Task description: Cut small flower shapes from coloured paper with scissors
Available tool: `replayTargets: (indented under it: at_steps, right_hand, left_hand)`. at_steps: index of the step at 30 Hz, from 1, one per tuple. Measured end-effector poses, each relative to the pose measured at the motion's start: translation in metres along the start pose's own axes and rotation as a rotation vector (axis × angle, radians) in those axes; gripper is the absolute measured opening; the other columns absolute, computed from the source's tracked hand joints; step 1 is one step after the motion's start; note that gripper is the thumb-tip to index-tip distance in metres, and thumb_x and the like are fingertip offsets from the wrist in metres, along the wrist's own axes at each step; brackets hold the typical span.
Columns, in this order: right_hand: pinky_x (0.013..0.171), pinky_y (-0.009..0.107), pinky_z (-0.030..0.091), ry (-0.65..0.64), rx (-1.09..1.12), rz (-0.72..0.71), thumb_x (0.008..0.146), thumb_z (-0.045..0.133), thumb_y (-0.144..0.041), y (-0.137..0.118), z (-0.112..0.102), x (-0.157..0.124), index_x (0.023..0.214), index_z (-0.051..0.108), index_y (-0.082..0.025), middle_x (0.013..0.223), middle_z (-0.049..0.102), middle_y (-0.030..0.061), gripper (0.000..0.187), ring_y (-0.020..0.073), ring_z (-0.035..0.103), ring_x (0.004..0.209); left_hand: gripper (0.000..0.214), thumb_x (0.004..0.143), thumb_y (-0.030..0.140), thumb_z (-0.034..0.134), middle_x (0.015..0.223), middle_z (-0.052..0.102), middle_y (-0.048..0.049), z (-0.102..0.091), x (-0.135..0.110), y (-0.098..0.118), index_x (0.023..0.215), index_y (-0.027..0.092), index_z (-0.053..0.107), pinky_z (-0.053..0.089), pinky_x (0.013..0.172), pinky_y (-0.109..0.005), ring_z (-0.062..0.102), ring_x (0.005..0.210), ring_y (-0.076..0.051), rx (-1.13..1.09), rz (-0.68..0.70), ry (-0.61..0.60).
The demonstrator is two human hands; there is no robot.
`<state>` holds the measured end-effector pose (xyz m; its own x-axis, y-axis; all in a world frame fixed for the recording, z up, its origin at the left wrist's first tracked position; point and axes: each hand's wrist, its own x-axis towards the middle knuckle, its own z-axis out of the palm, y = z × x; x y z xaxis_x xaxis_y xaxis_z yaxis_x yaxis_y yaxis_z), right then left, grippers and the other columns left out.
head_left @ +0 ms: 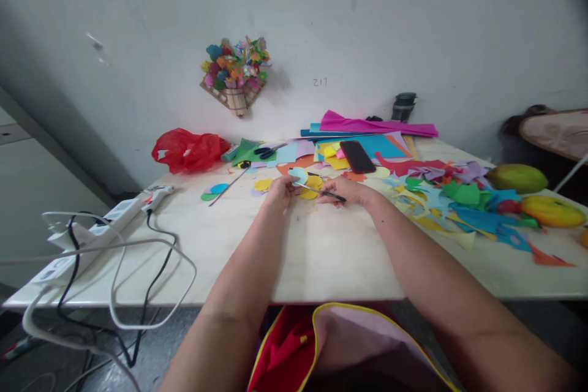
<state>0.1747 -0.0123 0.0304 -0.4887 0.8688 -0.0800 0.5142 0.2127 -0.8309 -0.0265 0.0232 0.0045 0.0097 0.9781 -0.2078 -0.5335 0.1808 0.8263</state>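
Note:
My left hand pinches a light blue piece of paper with rounded edges, held just above the table. My right hand is closed around the black handles of a pair of scissors. Their blades point left and reach the paper's lower edge; whether they are parted is too small to tell. Yellow paper pieces lie just behind and between my hands. More yellow cut paper rests left of my left hand. Farther left are a blue paper circle and a green one, beside a thin dark stick.
Paper scraps cover the right side, near a mango-like fruit. A phone lies on coloured sheets. Dark-handled scissors and a red plastic bag are at the back. A power strip with loose cables lines the left edge.

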Motion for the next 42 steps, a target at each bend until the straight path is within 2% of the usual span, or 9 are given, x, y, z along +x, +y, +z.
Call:
replayTargets:
  at_steps: [9, 15, 20, 29, 42]
  right_hand:
    - [0.043, 0.022, 0.032, 0.01, 0.021, 0.002, 0.059, 0.082, -0.048, 0.0058, 0.0, 0.0052, 0.073, 0.07, -0.015, 0.045, 0.049, -0.0066, 0.038, 0.0061, 0.04, 0.039]
    - [0.043, 0.022, 0.033, 0.014, 0.024, 0.008, 0.057, 0.083, -0.048, 0.0054, 0.0001, 0.0065, 0.074, 0.071, -0.015, 0.044, 0.048, -0.0071, 0.039, 0.0066, 0.041, 0.04]
    - [0.042, 0.022, 0.035, 0.025, 0.004, 0.005, 0.057, 0.084, -0.049, 0.0049, 0.0008, 0.0058, 0.073, 0.071, -0.015, 0.044, 0.048, -0.0071, 0.04, 0.0065, 0.041, 0.038]
    - [0.043, 0.022, 0.039, 0.032, -0.024, -0.007, 0.057, 0.082, -0.051, 0.0014, 0.0013, 0.0031, 0.072, 0.068, -0.016, 0.047, 0.049, -0.007, 0.04, 0.0071, 0.044, 0.041]
    - [0.042, 0.022, 0.037, 0.04, 0.002, -0.022, 0.059, 0.081, -0.046, 0.0043, 0.0042, 0.0067, 0.074, 0.068, -0.017, 0.046, 0.052, -0.0063, 0.035, 0.0077, 0.043, 0.04]
  left_hand:
    - [0.029, 0.062, 0.004, 0.062, 0.07, 0.07, -0.0052, 0.0032, -0.004, 0.0014, 0.09, 0.012, 0.064, 0.057, 0.059, -0.028, 0.07, 0.064, -0.02, 0.012, -0.005, 0.022]
    - [0.024, 0.061, 0.004, 0.063, 0.069, 0.069, -0.0064, 0.0031, -0.0048, 0.0018, 0.083, 0.012, 0.062, 0.055, 0.056, -0.027, 0.069, 0.062, -0.02, 0.003, 0.016, -0.01]
    - [0.027, 0.062, 0.005, 0.061, 0.07, 0.069, -0.0055, 0.0043, -0.0077, 0.0028, 0.087, 0.013, 0.062, 0.056, 0.059, -0.028, 0.071, 0.067, -0.021, 0.029, 0.026, -0.021]
    - [0.024, 0.061, 0.005, 0.062, 0.07, 0.069, -0.0066, 0.0055, -0.0096, 0.0029, 0.084, 0.011, 0.062, 0.056, 0.058, -0.027, 0.07, 0.065, -0.02, 0.043, 0.046, 0.004]
    - [0.022, 0.061, 0.007, 0.065, 0.07, 0.069, -0.0054, 0.001, -0.0037, -0.0002, 0.082, 0.013, 0.062, 0.054, 0.056, -0.026, 0.068, 0.061, -0.018, 0.026, 0.067, -0.033]
